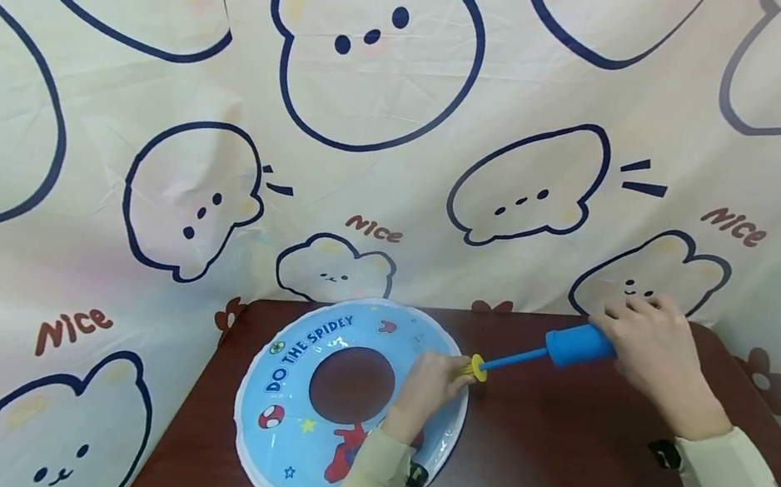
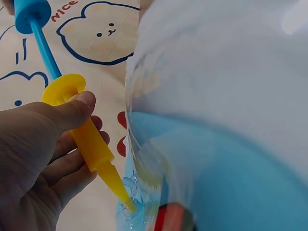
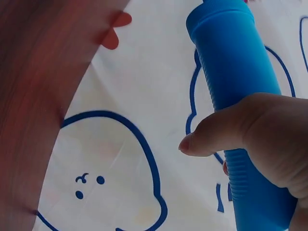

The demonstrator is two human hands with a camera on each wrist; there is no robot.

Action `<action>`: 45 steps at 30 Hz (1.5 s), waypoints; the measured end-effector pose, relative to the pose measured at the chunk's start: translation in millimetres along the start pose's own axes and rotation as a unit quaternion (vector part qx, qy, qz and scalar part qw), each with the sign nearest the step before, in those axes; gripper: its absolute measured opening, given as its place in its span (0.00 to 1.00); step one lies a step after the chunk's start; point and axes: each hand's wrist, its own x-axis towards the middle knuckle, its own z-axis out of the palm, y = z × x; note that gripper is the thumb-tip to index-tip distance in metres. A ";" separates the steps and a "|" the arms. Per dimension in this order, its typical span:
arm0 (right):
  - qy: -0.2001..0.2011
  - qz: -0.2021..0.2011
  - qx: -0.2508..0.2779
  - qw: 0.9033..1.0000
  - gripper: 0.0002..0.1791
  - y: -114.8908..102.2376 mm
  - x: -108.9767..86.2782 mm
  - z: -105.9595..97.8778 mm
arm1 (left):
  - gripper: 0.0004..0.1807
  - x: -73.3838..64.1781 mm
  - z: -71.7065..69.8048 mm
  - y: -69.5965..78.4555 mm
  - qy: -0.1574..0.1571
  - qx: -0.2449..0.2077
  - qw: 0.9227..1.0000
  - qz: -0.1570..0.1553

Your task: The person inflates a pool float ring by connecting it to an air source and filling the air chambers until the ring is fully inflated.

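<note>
A blue hand pump [image 1: 578,345] with a thin rod and a yellow nozzle [image 2: 91,144] slants across the head view. My right hand [image 1: 655,350] grips the pump's ribbed blue barrel, its thumb lying across it in the right wrist view. With thumb and fingers my left hand [image 2: 53,149] holds the yellow nozzle just below its flange. The nozzle's tip reaches a clear valve [image 2: 132,209] on a blue swim ring [image 1: 290,405]. The ring looks puffed up, has a white edge and cartoon prints, and lies partly under my left forearm.
A dark brown table [image 1: 551,486] lies under the ring and both arms. Behind it hangs a pale cloth [image 1: 398,194] printed with cartoon bears, close to the table's back edge. Each wrist carries a small black strap.
</note>
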 end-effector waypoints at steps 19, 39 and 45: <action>0.034 -0.050 -0.028 0.998 0.26 -57.2 21.9 45.3 | 0.12 2.9 -2.3 1.9 0.001 -0.021 1.000 -0.007; -0.047 -0.040 0.023 0.998 0.32 -30.6 14.4 24.7 | 0.16 0.1 -0.7 -2.2 -0.014 -0.028 1.000 -0.007; -0.028 0.004 0.023 0.999 0.37 7.0 2.9 -3.8 | 0.16 1.1 -3.1 -2.8 -0.018 -0.023 1.000 -0.007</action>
